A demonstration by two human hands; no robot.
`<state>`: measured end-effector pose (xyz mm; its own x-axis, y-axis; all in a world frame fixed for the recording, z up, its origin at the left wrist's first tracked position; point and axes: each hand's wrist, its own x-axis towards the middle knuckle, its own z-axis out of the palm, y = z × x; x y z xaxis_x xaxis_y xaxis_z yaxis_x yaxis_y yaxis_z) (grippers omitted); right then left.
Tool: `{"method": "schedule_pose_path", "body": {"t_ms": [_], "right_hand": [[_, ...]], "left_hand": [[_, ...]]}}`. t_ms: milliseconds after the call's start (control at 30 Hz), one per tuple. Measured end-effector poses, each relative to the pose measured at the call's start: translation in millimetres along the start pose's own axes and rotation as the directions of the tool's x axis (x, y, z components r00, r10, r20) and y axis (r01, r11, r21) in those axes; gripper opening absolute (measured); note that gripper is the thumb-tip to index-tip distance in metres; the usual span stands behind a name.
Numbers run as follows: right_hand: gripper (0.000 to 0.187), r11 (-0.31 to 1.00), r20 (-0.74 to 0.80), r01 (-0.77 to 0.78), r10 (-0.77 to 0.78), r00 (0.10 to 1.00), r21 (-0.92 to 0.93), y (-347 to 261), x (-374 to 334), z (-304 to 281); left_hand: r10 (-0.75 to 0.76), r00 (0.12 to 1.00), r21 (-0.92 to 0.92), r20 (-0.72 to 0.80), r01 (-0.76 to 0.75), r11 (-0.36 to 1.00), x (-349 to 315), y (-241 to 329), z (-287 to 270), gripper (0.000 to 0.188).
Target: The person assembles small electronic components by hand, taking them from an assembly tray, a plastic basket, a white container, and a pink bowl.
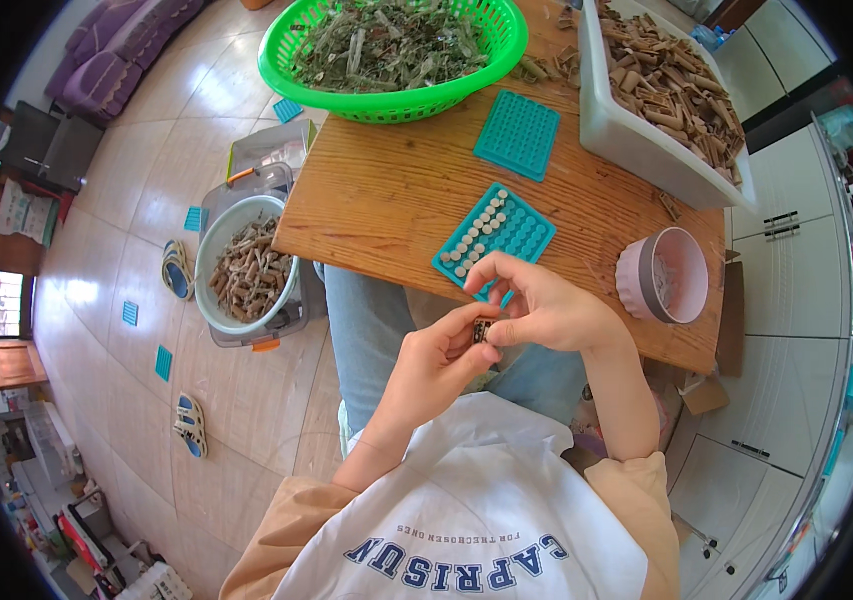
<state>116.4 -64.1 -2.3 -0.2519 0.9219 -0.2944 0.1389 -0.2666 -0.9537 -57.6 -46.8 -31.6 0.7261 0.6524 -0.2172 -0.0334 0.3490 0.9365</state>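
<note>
Above my lap, my left hand (pixel 432 360) pinches a small dark brown piece (pixel 482 328) with a light pattern between thumb and fingers; its exact kind is too small to make out. My right hand (pixel 552 310) arches over it from the right. Its thumb touches the piece, while the index and middle fingers stand apart from the thumb. Just beyond my hands, at the table's near edge, lies a teal tray (pixel 525 232) with round cells. Small whitish discs (pixel 482 228) fill several of its cells on the left side.
Another teal tray (pixel 517 135) lies farther back on the wooden table (pixel 377 190). Behind stand a green basket (pixel 397 103) of dry plant bits and a white bin (pixel 637 155) of brown curled pieces. A pink bowl (pixel 632 282) sits right; a pale basin (pixel 209 300) of brown pieces stands left, below.
</note>
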Motion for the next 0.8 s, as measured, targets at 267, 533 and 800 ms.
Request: {"method": "schedule_pose_path", "body": {"t_ms": [267,533,800], "right_hand": [[0.034,0.99,0.095,0.116,-0.124,0.988,0.085,-5.1,-8.6,-13.5],[0.028,0.959,-0.546,0.151,-0.262,0.796,-0.24,-39.4,-55.4,-119.1],[0.017,0.969,-0.939,-0.077,-0.206,0.275,-0.235,14.5,-74.4,-272.9]], "left_hand": [[-0.018,0.997,-0.286,0.074,0.039,0.958,5.2,3.3,-9.9,0.029],[0.069,0.993,-0.347,-0.091,-0.096,0.933,2.4,0.4,-33.4,0.024],[0.048,0.993,-0.384,-0.104,-0.085,0.919,9.5,3.2,-38.6,0.021]]}}
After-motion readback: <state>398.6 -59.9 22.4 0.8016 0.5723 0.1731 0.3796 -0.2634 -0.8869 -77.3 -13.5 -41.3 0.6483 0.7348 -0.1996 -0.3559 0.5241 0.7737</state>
